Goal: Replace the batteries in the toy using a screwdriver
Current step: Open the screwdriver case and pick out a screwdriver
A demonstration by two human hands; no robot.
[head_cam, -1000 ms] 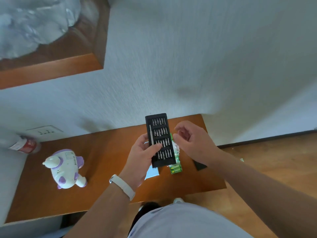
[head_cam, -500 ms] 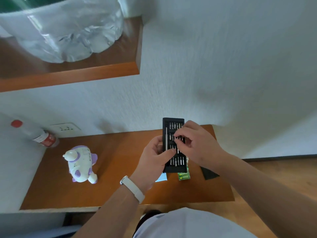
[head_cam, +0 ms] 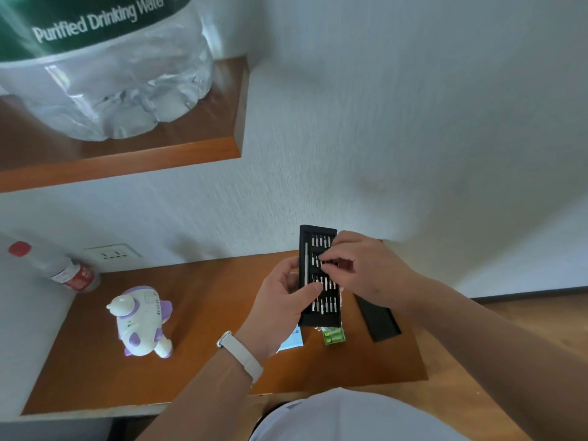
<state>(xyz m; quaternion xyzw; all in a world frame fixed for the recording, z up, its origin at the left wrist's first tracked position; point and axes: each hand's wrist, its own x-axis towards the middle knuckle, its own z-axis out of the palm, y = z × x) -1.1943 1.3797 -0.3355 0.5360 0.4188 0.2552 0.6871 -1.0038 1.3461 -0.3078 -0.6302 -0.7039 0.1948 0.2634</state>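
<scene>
Jug reads "Purified Drinking Water"; battery pack reads "GP".

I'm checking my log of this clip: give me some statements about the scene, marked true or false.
The left hand holds the bit tray. True.
The right hand grips the toy. False: its fingers are at the bits in the tray; the toy stands untouched on the desk.
The battery pack lies on the desk. True.
The black cover is fitted on the tray. False: it lies on the desk, right of the tray.
</scene>
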